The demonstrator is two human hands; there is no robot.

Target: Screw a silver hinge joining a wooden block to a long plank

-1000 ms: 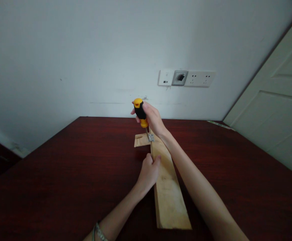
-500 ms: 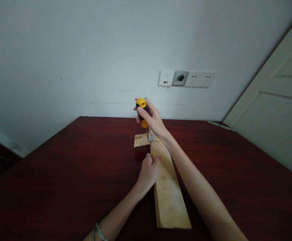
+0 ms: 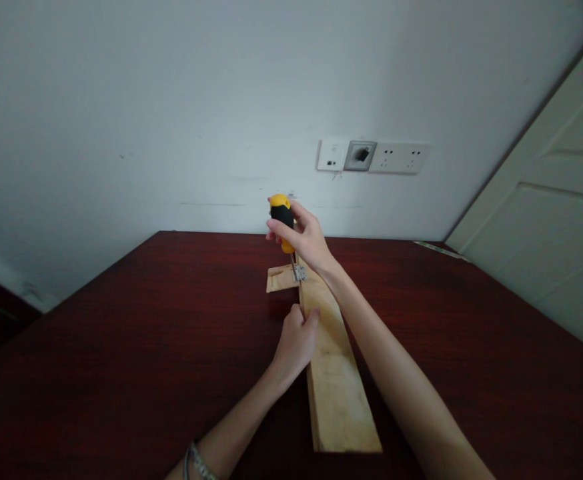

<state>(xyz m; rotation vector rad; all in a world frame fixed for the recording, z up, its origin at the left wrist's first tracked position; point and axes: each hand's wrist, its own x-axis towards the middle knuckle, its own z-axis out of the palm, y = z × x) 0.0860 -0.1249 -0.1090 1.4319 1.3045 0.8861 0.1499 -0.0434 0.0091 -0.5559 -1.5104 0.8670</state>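
Note:
My right hand (image 3: 304,233) is closed around a yellow and black screwdriver (image 3: 282,215), held nearly upright with its shaft pointing down. The tip meets a small metal hinge (image 3: 299,273), though the exact contact is too small to make out. This hinge lies across the joint between a long pale wooden board (image 3: 339,380) and a short wooden piece (image 3: 280,279) that sticks out to the left. Nearer to me, my left hand (image 3: 299,340) grips the long board's left edge, thumb on top and fingers curled against the side.
Beneath the wood is a dark red-brown tabletop (image 3: 171,347) reaching back to a white wall (image 3: 146,120). Sockets and a switch panel (image 3: 399,159) are on the wall. A panelled white door (image 3: 561,193) stands at the right, with a thin strip (image 3: 440,250) at the table's back edge.
The screwdriver handle has turned in my right hand, and the thumb and fingers have shifted around it. My left hand and the boards stay almost where they were.

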